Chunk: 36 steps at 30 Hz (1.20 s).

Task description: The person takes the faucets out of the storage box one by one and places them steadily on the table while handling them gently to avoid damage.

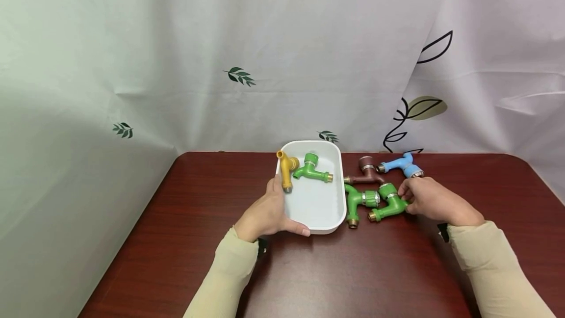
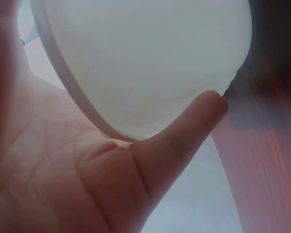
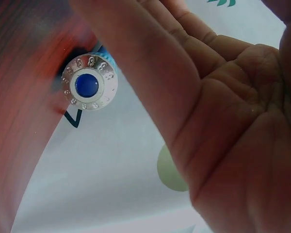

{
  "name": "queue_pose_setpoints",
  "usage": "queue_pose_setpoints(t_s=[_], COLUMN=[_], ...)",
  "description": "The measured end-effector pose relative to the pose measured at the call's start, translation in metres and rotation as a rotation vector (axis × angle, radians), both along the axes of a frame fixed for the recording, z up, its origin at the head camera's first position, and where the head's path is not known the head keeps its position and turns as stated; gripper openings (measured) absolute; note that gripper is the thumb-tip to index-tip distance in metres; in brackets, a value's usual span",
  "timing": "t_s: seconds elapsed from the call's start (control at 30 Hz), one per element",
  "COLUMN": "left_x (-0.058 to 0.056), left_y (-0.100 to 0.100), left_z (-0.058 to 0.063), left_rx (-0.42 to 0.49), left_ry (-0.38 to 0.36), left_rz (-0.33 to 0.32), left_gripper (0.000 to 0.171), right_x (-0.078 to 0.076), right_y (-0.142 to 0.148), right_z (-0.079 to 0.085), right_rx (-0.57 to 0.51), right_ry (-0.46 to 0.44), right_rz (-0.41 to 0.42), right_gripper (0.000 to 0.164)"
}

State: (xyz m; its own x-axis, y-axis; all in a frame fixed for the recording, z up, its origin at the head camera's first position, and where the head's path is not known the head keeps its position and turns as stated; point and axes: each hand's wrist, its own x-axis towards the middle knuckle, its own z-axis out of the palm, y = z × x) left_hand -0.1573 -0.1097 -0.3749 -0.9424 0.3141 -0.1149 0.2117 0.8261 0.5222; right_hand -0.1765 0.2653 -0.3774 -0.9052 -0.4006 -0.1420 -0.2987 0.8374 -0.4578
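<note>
- One white tray [image 1: 314,207], rounded at the corners, by the far edge of the dark red surface [image 1: 203,200].
- One left hand [image 1: 268,212] at the tray's near left corner. Grip spread wide: thumb straight along the near wall, fingers at the left side, touching the tray.
- One right hand [image 1: 434,202], right of the tray. Grip nearly closed, thumb and fingertips pinching the right end of the outer green tap [image 1: 392,207].
- Outer green tap: on the surface, brass-coloured end to the left, knob pointing away from the person.
- One ribbed green tap [image 1: 354,199], between the tray and the outer green tap; knob to the right.
- One brown tap [image 1: 371,179], just beyond the ribbed green tap.
- One blue tap [image 1: 399,163], right of the brown tap; its silvery cap has a blue centre.
- Two taps inside the tray: yellow tap [image 1: 285,173] at the left wall, inner green tap [image 1: 312,173] beside it.
- One pale sheet [image 1: 282,102] behind, printed with leaves.
</note>
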Motion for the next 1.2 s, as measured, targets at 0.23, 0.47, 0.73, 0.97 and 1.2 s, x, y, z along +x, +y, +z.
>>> queue_pose_setpoints(t_s=[0.23, 0.47, 0.73, 0.97, 1.2], left_x=[0.0002, -0.0006, -0.0011, -0.0010, -0.0006], left_y=[-0.0004, -0.0003, -0.0008, -0.0012, -0.0012], left_z=[0.0007, -0.0005, -0.0010, -0.0010, -0.0010], left_rx=[-0.006, -0.013, -0.010, -0.006, 0.003], left_ry=[-0.004, -0.011, -0.013, -0.010, -0.013], left_rz=[0.002, 0.001, 0.001, -0.001, -0.001], left_gripper=[0.156, 0.153, 0.151, 0.152, 0.151], right_x=[-0.0007, -0.0007, 0.0007, 0.0023, 0.0092], right_y=[-0.0001, 0.0007, -0.0007, -0.0027, -0.0032], right_z=[-0.0018, -0.0046, -0.0067, -0.0054, -0.0009], right_rx=[0.006, -0.006, -0.006, -0.009, -0.001], right_ry=[-0.024, -0.039, -0.007, -0.007, 0.072], right_rz=[-0.009, -0.023, -0.011, -0.020, -0.004], right_gripper=[0.026, 0.030, 0.050, 0.050, 0.053])
